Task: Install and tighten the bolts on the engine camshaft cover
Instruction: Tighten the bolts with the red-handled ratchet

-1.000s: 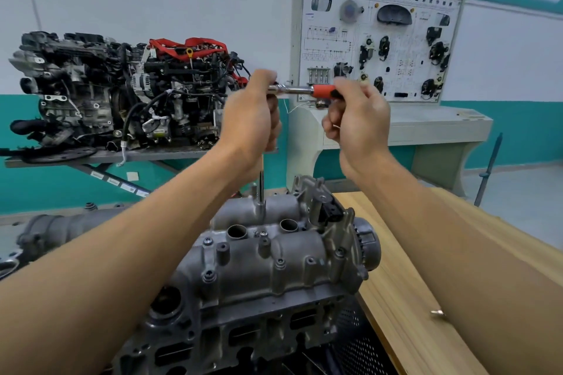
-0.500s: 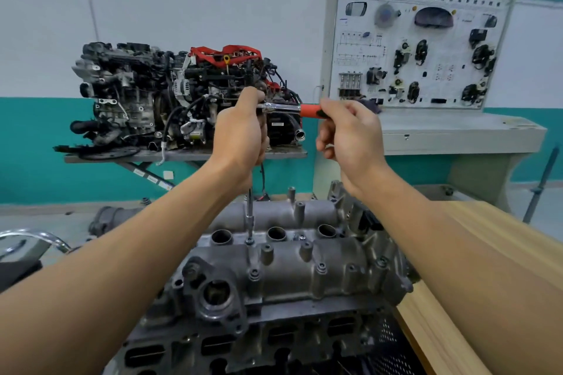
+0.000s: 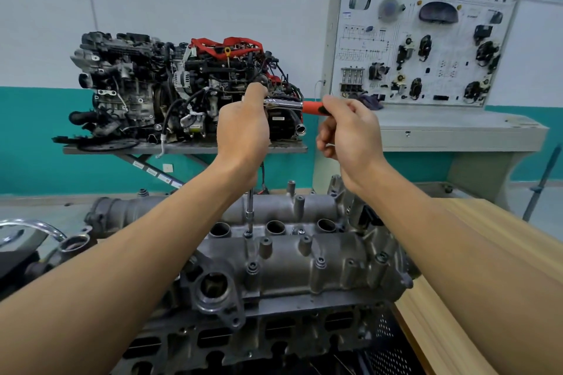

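Left hand (image 3: pixel 243 128) wraps head of ratchet (image 3: pixel 283 103); right hand (image 3: pixel 347 134) grips its red handle (image 3: pixel 315 107). Extension (image 3: pixel 249 210) stands on centre bolt (image 3: pixel 247 234) of camshaft cover (image 3: pixel 335 256), beside wooden bench (image 3: pixel 487 253). Front-edge bolts (image 3: pixel 253 268) look seated, tightness unclear. Likely mid-tightening, more bolts left.

The grey cast camshaft cover (image 3: pixel 332 256) lies across the lower centre of the frame. My ratchet (image 3: pixel 289 104), chrome with a red handle, sits level at mid-frame. Its extension (image 3: pixel 249 207) stands upright on a bolt (image 3: pixel 247 234).
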A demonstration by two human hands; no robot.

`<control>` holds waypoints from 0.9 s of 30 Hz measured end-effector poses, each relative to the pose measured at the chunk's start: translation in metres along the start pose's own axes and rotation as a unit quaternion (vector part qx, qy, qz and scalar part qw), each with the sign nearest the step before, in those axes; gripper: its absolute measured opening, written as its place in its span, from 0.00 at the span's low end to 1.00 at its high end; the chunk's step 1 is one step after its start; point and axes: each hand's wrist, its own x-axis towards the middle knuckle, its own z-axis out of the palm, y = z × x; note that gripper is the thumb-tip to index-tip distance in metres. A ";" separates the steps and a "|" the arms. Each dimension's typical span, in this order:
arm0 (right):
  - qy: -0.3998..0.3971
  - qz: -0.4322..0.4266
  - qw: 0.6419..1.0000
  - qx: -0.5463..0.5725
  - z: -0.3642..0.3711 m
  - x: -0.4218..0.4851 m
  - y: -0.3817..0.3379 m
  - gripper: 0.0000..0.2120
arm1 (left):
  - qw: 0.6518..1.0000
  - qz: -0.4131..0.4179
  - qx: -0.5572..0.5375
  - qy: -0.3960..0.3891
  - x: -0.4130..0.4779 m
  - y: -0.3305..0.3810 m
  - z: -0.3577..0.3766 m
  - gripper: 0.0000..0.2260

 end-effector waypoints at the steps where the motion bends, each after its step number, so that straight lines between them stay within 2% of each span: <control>1: -0.003 -0.003 1.000 0.001 0.001 0.000 -0.001 0.08 | 1.000 -0.001 0.000 0.003 0.001 0.000 -0.001 0.21; 8: -0.017 -0.001 1.000 0.012 0.006 0.004 0.000 0.07 | 1.000 0.014 0.005 0.017 0.000 -0.001 -0.004 0.22; 15: -0.028 0.024 0.999 0.011 0.000 0.010 0.008 0.08 | 0.997 0.074 0.036 0.007 -0.009 -0.005 0.001 0.22; 20: -0.044 0.048 0.998 -0.020 -0.004 0.009 0.005 0.10 | 0.999 0.033 0.020 -0.006 -0.004 -0.006 -0.004 0.23; 22: -0.032 -0.023 0.998 -0.039 -0.004 -0.008 0.000 0.12 | 1.000 0.002 -0.003 -0.007 0.003 -0.006 -0.007 0.25; 24: -0.025 -0.191 0.979 -0.068 -0.002 -0.033 -0.006 0.15 | 0.998 -0.036 -0.042 -0.029 0.008 -0.007 -0.006 0.28; 26: -0.024 -0.384 0.913 -0.136 0.004 -0.056 -0.017 0.17 | 0.996 -0.032 -0.056 -0.061 0.008 -0.009 -0.001 0.26; 27: -0.029 -0.446 0.878 -0.171 0.010 -0.064 -0.022 0.17 | 0.996 -0.008 -0.033 -0.077 0.006 -0.011 0.002 0.19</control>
